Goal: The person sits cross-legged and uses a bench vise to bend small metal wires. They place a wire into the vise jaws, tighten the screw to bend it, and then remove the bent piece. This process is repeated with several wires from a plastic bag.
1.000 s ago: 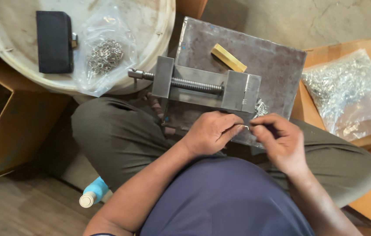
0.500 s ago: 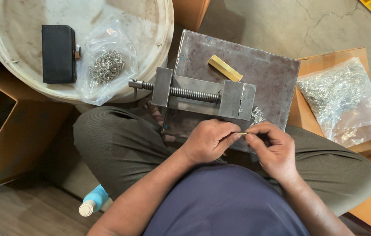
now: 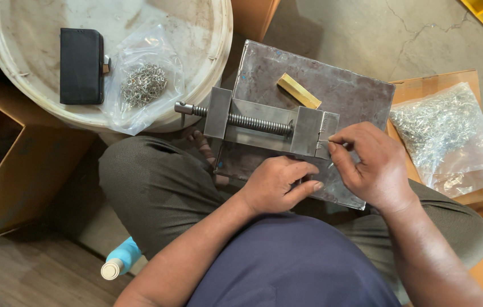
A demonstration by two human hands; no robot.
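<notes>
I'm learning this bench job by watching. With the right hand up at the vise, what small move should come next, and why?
Probably seat the small metal piece into the vise: the right hand pinches it at the vise's serrated end, while the left hand rests on the steel plate just below.

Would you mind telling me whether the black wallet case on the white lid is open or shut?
Shut. The black wallet case lies flat on the white lid with its cover folded over and its small side clasp closed.
</notes>
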